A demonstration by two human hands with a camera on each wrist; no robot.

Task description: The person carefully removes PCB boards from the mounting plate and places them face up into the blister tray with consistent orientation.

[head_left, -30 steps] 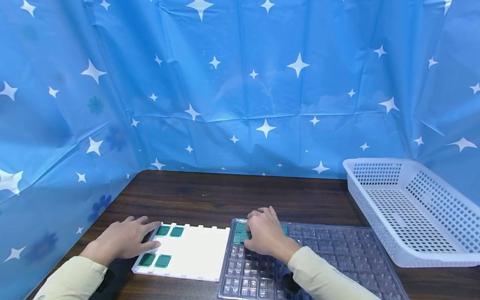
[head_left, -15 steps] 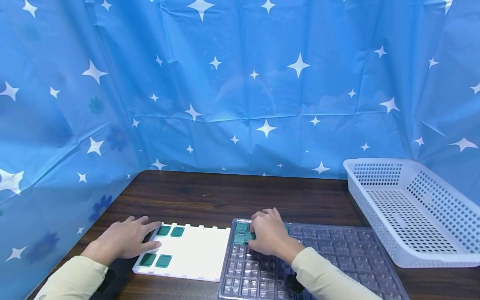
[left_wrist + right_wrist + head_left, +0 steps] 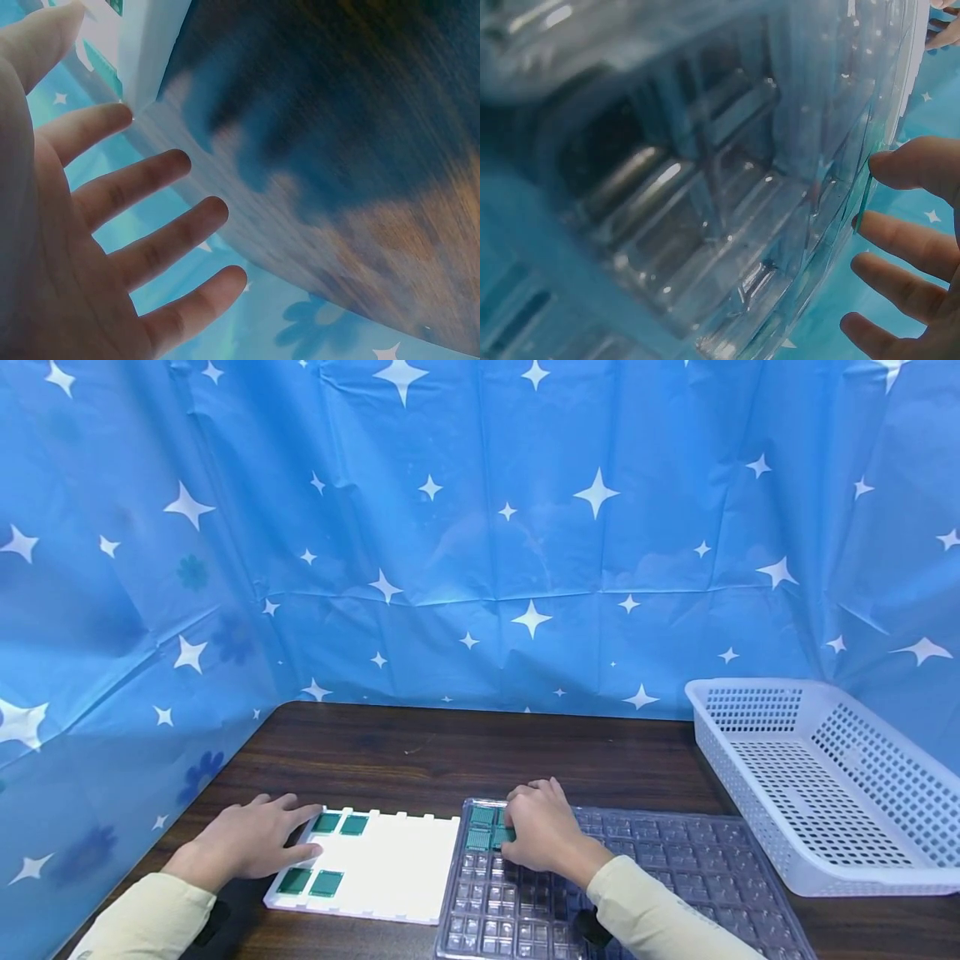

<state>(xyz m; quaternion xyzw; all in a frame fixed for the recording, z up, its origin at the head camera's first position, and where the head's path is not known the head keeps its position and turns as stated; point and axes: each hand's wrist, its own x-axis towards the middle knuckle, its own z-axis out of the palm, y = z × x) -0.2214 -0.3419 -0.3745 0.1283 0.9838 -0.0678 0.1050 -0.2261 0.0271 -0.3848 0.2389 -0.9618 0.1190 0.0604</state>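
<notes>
One blue curtain [image 3: 450, 527] with white stars hangs beyond the far edge and along the left edge of the dark desk [image 3: 450, 752]. A clear pocketed tray [image 3: 697, 852] lies across the desk toward its near side; just beside it on the right stands a white basket [image 3: 885, 878]. Nearer the desk's left edge, touching the tray or almost, is a white board [image 3: 397, 864]. The left grip [image 3: 243, 839] is released, fingers spread, the thumb resting on the board's left end, likely to steady it. The right grip [image 3: 536, 831] is over the tray's far-left part, thumb and index finger pinching a thin green piece [image 3: 865, 196]. Four green squares [image 3: 326, 882] lie on the board, and at least four green tiles [image 3: 478, 838] occupy the tray's far-left corner. The step in hand appears to be handling one piece at a tray pocket; whether it is being seated or lifted, I cannot tell. The next move would call for a light pinch, kept square to the pocket walls, without nudging the neighbouring tiles.
</notes>
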